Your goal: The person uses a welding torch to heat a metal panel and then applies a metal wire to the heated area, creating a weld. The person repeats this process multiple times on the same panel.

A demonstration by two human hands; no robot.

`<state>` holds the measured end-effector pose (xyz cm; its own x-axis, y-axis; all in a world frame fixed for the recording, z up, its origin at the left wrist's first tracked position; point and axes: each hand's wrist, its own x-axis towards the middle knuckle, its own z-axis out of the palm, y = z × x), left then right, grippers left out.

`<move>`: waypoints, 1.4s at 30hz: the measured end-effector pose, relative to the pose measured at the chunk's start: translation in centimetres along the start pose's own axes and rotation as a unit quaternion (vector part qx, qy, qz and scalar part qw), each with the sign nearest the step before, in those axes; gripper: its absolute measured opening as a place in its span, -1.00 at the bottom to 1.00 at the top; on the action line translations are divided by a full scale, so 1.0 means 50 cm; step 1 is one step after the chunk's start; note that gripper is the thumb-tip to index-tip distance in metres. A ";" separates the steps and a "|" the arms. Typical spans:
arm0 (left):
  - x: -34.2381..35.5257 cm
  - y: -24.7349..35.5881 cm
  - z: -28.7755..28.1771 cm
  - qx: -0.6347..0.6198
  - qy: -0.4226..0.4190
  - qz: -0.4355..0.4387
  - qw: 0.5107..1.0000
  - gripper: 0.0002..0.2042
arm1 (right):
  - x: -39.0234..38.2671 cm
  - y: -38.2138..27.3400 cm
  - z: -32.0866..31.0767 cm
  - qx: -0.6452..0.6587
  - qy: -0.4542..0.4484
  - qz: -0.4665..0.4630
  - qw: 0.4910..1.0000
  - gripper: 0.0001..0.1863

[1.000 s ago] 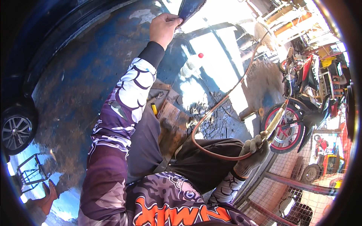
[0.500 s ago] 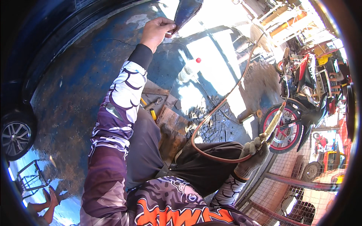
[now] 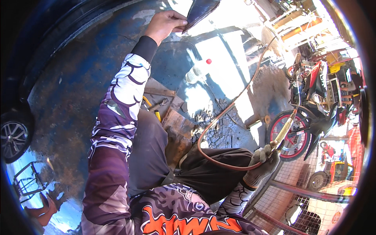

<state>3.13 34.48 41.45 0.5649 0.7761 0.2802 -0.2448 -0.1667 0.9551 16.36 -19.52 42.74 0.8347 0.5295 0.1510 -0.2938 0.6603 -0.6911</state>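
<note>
Above the floor, well ahead of the person: bare left hand pinching a dark sheet by its near corner, thumb against fingers. Sheet's far end cut off by view. Gloved right hand, by the right knee, fingers wrapped round a torch, tip pointing away. Brown hose loops from torch's rear. Clear bottle, red cap, on floor between hands.
</note>
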 end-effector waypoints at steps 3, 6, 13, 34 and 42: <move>-0.004 0.005 0.000 0.016 0.010 -0.011 1.000 -0.88 | 0.001 0.000 0.005 0.000 -0.017 0.015 1.000 -0.64; -0.011 0.003 0.009 0.048 0.032 -0.010 0.998 -0.89 | 0.004 -0.001 0.010 0.002 -0.021 0.022 1.000 -0.64; -0.014 -0.030 0.030 0.007 0.034 0.068 0.997 -0.86 | 0.000 0.000 0.016 -0.012 -0.015 0.013 1.000 -0.61; -0.033 -0.055 0.035 -0.094 0.079 0.032 0.992 -0.87 | 0.064 -0.023 -0.023 -0.001 0.002 0.064 0.998 -0.62; -0.030 -0.035 0.041 -0.080 0.090 0.021 0.992 -0.88 | 0.060 -0.031 -0.034 0.037 0.001 0.088 0.995 -0.60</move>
<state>4.31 32.37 39.54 0.4048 0.8694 0.2832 -0.3953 -0.1129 0.9116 20.11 -19.87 43.04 0.7683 0.6393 0.0307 -0.4689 0.5948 -0.6530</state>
